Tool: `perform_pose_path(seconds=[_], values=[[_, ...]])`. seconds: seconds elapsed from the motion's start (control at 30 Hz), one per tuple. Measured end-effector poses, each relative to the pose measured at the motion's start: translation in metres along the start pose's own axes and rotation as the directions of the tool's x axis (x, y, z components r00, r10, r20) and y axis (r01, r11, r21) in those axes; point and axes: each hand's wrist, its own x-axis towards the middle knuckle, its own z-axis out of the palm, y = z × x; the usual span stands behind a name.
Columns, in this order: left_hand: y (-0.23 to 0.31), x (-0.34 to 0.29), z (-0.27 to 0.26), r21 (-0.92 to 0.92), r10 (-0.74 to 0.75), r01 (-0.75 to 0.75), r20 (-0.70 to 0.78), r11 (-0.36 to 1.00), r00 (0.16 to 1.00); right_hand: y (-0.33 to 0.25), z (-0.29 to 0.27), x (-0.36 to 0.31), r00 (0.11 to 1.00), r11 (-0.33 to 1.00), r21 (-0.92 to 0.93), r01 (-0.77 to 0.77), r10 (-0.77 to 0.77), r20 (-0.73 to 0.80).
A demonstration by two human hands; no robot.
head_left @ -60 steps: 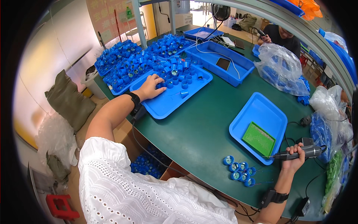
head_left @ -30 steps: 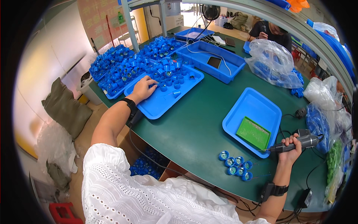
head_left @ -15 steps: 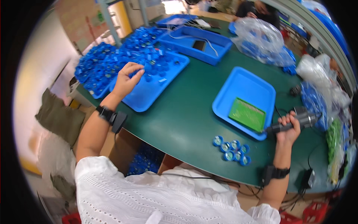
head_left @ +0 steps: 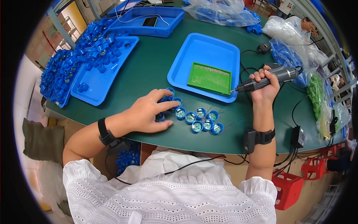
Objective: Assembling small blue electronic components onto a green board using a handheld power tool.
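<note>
My right hand (head_left: 265, 84) is wrapped round a dark grey electric screwdriver (head_left: 285, 74). Its thin bit points left, over the near right corner of a green perforated tray (head_left: 207, 79) that holds tiny pieces too small to name. This tray lies inside a shallow blue tray (head_left: 182, 56). My left hand (head_left: 145, 112), fingers spread, reaches over the left end of a cluster of small round blue cups (head_left: 190, 117). Some cups there are partly hidden under the fingers. Green circuit boards show inside the cups, and thin wires stick out of several.
At left, a heap of blue cups (head_left: 59, 74) adjoins another blue tray (head_left: 99, 87) with more cups. Behind stands a deeper blue bin (head_left: 164, 30) with a phone (head_left: 150, 21). Plastic bags (head_left: 291, 35), a black adapter box (head_left: 297, 136) and cables line the right side.
My left hand has come from above the left tray to the cups at the front edge, where more cups now stand. The screwdriver stays in my right hand. The whole view has shifted.
</note>
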Motion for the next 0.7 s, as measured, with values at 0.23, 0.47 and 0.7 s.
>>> perform_pose_path(seconds=[0.23, 0.47, 0.7], values=[[0.023, 0.020, 0.018, 0.041, 0.106, -0.104, -0.040, 0.994, 0.994, -0.004, 0.001, -0.001, 1.000, 1.000, -0.001, 0.018, -0.018, -0.004], [0.040, 0.043, 0.043, 0.055, 0.160, -0.156, -0.092, 0.986, 0.983, -0.002, 0.001, 0.000, 0.999, 1.000, -0.001, 0.030, -0.030, -0.035], [0.056, 0.064, 0.061, 0.026, 0.267, -0.265, -0.085, 0.964, 0.960, -0.002, -0.001, 0.002, 0.997, 0.999, 0.003, 0.037, -0.037, -0.061]])
